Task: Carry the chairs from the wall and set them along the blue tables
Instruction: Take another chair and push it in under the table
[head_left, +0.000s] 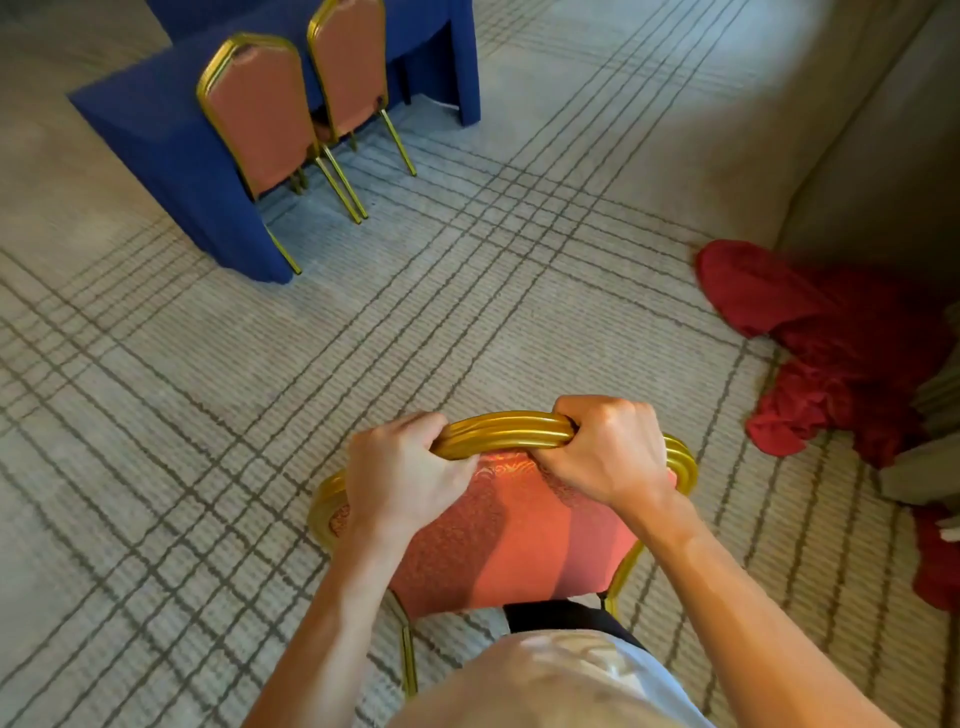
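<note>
Upper left we see a blue table (156, 135), skirted to the floor. A first parked chair (254, 109) is tucked against its long side, back toward the camera, with a gold frame and pink-red pad. Just right of it stands a second parked chair (348, 67), same kind, same facing; we cannot tell whether the two frames touch. Behind them a second blue table (465, 57) runs off the top edge. Low centre, the left hand (400, 473) is clamped on the top rail of the held chair (519, 530), fingers curled over the gold tube. That chair is right in front of the person and well apart from the tables. We cannot tell if its feet are on the carpet (519, 260). The right hand (608, 452) grips the same rail near the left, fingers wrapped tight round it. Further right, a red cloth (831, 332) lies crumpled on the floor at the foot of the wall (883, 156).
</note>
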